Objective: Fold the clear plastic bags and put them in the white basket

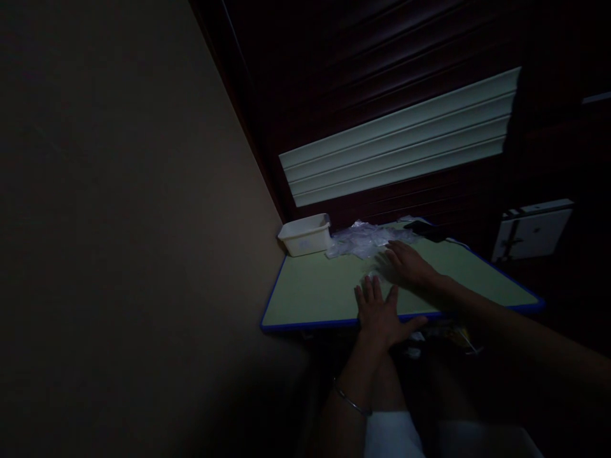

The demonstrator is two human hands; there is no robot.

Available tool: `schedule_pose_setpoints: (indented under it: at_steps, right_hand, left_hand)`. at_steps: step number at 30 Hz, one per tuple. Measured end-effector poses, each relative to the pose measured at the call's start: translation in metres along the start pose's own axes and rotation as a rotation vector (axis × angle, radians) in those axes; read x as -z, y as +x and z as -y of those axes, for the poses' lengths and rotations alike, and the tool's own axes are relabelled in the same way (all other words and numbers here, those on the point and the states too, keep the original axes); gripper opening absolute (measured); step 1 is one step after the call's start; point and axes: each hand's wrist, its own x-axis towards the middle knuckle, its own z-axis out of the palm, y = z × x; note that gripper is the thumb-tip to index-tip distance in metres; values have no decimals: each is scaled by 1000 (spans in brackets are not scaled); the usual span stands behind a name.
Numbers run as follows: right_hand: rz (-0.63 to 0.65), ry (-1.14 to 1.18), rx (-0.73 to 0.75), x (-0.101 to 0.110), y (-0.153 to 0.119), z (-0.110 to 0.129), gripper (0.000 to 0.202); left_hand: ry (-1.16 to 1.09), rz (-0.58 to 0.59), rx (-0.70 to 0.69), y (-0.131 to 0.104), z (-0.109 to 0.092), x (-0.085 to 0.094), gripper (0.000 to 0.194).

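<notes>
One clear plastic piece (pixel 373 274) lies at the wide-spread fingers of the left hand (pixel 379 319) on the table (pixel 310 289), the farther right hand (pixel 411 264) has a hold I cannot tell, and the far plastic heap (pixel 360 240) suggests much is left.

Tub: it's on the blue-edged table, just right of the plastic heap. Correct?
Not quite: the head view shows the tub just left of the plastic heap. It is on the blue-edged table, as you say.

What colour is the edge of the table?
Blue; the table edge shows best in the head view.
</notes>
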Motion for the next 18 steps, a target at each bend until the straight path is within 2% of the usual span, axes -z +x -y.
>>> schedule_pose_setpoints:
  at_steps: [2,3,7,12,18]
  right_hand:
    - [-80,49,-72,10,-18,6,66]
    - [-71,85,-64,15,-26,9,65]
    - [103,132,70,24,-48,16,62]
    - [168,127,33,16,-55,11,64]
    - [153,107,35,13,-55,12,66]
  left_hand:
    - [-4,-1,2,0,-1,1,92]
    - [-2,-1,5,-1,-1,1,92]
    - [18,-2,15,-1,-3,3,93]
    - [-27,-10,41,2,1,1,97]
    - [-2,18,123,6,17,7,87]
